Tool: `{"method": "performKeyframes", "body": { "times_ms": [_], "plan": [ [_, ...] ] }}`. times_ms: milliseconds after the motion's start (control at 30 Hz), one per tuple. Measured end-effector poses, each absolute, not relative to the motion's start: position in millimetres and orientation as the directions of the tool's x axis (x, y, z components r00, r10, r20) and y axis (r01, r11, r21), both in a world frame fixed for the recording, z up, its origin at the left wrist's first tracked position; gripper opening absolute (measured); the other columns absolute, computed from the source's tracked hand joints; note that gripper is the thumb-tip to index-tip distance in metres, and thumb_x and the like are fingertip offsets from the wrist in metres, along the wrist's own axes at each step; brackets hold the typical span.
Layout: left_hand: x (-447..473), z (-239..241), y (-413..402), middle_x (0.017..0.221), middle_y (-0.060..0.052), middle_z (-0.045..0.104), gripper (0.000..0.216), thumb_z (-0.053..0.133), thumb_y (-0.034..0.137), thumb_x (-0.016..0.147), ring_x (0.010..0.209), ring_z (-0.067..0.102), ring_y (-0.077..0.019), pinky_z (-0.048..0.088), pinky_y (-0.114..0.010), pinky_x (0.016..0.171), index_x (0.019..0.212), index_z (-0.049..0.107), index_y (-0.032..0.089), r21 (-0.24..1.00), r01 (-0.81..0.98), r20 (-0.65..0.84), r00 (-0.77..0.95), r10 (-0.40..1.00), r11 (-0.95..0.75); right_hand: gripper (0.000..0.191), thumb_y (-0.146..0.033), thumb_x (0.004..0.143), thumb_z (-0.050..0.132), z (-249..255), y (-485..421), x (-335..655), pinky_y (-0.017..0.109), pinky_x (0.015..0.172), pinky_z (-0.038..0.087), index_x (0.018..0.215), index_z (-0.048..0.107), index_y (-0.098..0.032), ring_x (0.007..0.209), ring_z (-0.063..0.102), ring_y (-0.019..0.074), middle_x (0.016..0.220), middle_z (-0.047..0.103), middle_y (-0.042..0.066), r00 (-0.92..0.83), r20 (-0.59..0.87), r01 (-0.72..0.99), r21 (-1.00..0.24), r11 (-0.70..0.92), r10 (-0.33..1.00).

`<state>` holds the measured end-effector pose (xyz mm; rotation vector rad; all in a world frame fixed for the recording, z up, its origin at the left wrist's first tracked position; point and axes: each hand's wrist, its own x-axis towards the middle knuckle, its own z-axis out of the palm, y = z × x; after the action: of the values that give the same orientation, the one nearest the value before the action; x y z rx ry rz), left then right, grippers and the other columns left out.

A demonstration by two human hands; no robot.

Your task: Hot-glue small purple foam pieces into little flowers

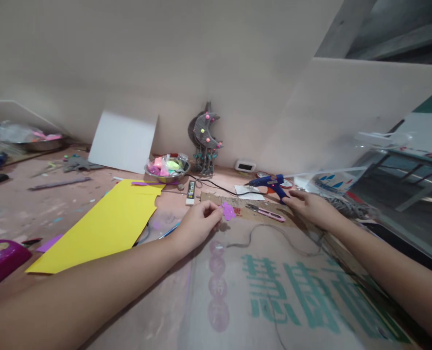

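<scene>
Pinched between the thumb and fingers of my left hand (203, 223) is a small purple paper cut-out (228, 211) with a scalloped, flower-like outline. My right hand (305, 206) reaches out to the right, its fingers closed at the handle of a blue hot glue gun (268, 182). A small red light glows on the gun, and its nozzle points left above a white paper piece (250, 192). Thread snips (267, 212) with a pink handle lie on a strip of cardboard (216, 198) between my hands.
Yellow paper (102, 228) lies at left, near a magenta tool (0, 262). Behind stand a metal bowl (168, 177) of bagged colored clay, a grey moon ornament (205, 131) and a white digital clock (245, 166). Grey string (274, 227) trails over the printed plastic sheet (233, 296).
</scene>
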<state>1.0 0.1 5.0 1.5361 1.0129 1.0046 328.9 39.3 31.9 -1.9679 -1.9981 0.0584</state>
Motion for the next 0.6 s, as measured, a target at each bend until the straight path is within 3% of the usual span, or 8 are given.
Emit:
{"method": "performKeyframes", "body": {
  "times_ms": [67,133,233,300,400,500,600],
  "plan": [
    [1,5,1,0.058,0.003,0.049,0.02,0.049,0.035,0.078,0.057,0.047,-0.0108,0.036,-0.023,0.055,0.07,0.049,0.017,0.983,0.107,0.113,0.304,0.946,-0.151,0.046,-0.052,0.084,0.044,33,21,322,0.045,0.076,0.045,0.101,0.065,-0.015,0.088,0.063,0.0353,0.094,0.068,0.017,-0.029,0.322,0.992,-0.11,0.068,0.946],
    [1,5,0,0.058,0.003,0.049,0.02,0.05,0.034,0.079,0.056,0.047,-0.0104,0.036,-0.022,0.055,0.069,0.049,0.017,0.982,0.117,0.109,0.295,0.949,-0.149,0.036,-0.047,0.084,0.048,36,3,304,0.045,0.082,0.044,0.088,0.064,-0.016,0.092,0.06,0.0324,0.093,0.066,0.015,-0.178,0.439,0.973,-0.053,0.224,0.881],
    [1,7,-1,0.058,0.004,0.049,0.021,0.05,0.034,0.08,0.057,0.047,-0.0099,0.035,-0.022,0.056,0.067,0.048,0.017,0.979,0.132,0.112,0.299,0.948,-0.158,0.027,-0.044,0.084,0.053,42,-22,264,0.04,0.088,0.044,0.091,0.063,-0.02,0.097,0.058,0.0245,0.097,0.065,0.009,-0.376,0.365,0.86,-0.206,0.467,0.852],
    [1,8,-2,0.059,0.004,0.049,0.022,0.05,0.034,0.08,0.057,0.047,-0.0098,0.035,-0.022,0.055,0.066,0.048,0.017,0.979,0.125,0.118,0.309,0.944,-0.163,0.03,-0.043,0.08,0.058,44,-34,237,0.039,0.089,0.044,0.1,0.063,-0.022,0.103,0.056,0.0234,0.105,0.063,0.008,-0.476,0.257,0.796,-0.281,0.536,0.841],
    [1,7,-2,0.059,0.004,0.049,0.021,0.05,0.034,0.081,0.057,0.046,-0.0098,0.035,-0.022,0.055,0.068,0.049,0.017,0.979,0.119,0.124,0.308,0.943,-0.168,0.032,-0.043,0.077,0.064,37,-41,211,0.035,0.082,0.046,0.101,0.063,-0.023,0.095,0.056,0.0211,0.102,0.061,0.007,-0.58,0.159,0.717,-0.367,0.593,0.799],
    [1,7,-1,0.059,0.004,0.049,0.02,0.05,0.033,0.08,0.057,0.046,-0.0099,0.036,-0.022,0.056,0.068,0.049,0.017,0.976,0.126,0.132,0.304,0.943,-0.177,0.014,-0.034,0.084,0.056,21,-38,203,0.033,0.08,0.046,0.087,0.064,-0.022,0.089,0.056,0.0188,0.093,0.06,0.006,-0.567,0.189,0.711,-0.379,0.592,0.802],
    [1,8,-2,0.058,0.004,0.049,0.021,0.05,0.032,0.081,0.057,0.046,-0.0098,0.035,-0.022,0.055,0.067,0.049,0.017,0.976,0.133,0.125,0.316,0.941,-0.174,0.015,-0.025,0.087,0.05,10,-37,204,0.033,0.079,0.044,0.077,0.059,-0.021,0.086,0.055,0.0183,0.089,0.06,0.005,-0.545,0.261,0.713,-0.355,0.604,0.797]
  ]
}}
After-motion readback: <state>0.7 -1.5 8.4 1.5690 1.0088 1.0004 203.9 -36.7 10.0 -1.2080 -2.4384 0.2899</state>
